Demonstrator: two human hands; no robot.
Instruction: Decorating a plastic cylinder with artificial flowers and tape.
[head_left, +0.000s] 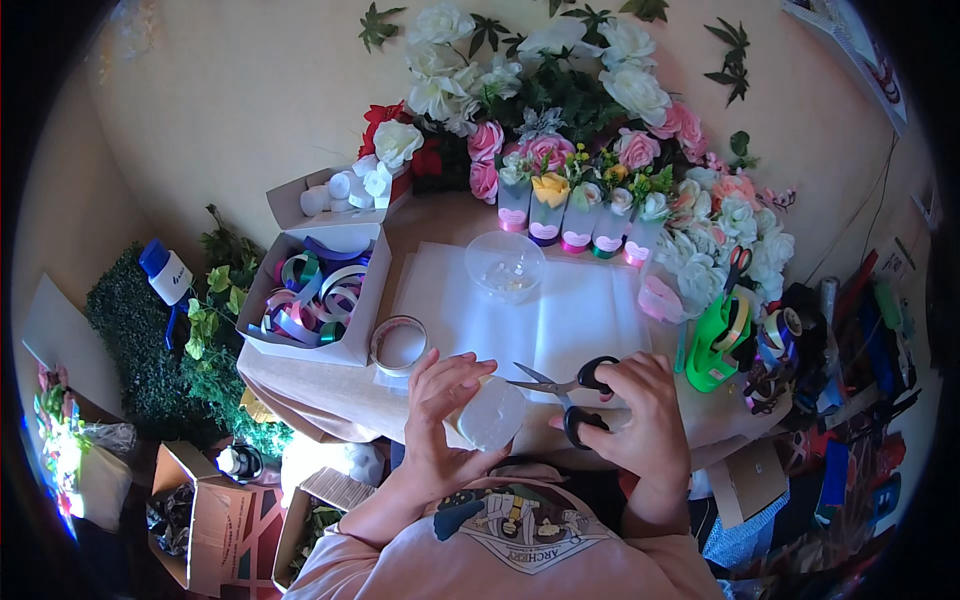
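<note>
My left hand (442, 420) holds a white, round-faced foam-like piece (493, 414) between thumb and fingers above the table's front edge. In my right hand (637, 416) is a pair of black-handled scissors (555, 387). Their blades are parted and point left, with one tip close to the upper edge of the white piece; whether it touches cannot be told. Beyond my hands lie translucent white sheets (585, 315). A clear plastic bowl (504, 266) with small bits inside stands on them, and a roll of tape (399, 345) sits at their left front.
At left stands a box of ribbon pieces (311, 300), behind it a box of white pieces (345, 191). Several flower-filled tubes (577, 221) line the back. A green tape dispenser (712, 345) with orange-and-black scissors (738, 262) stands right. Cardboard boxes (217, 525) lie below.
</note>
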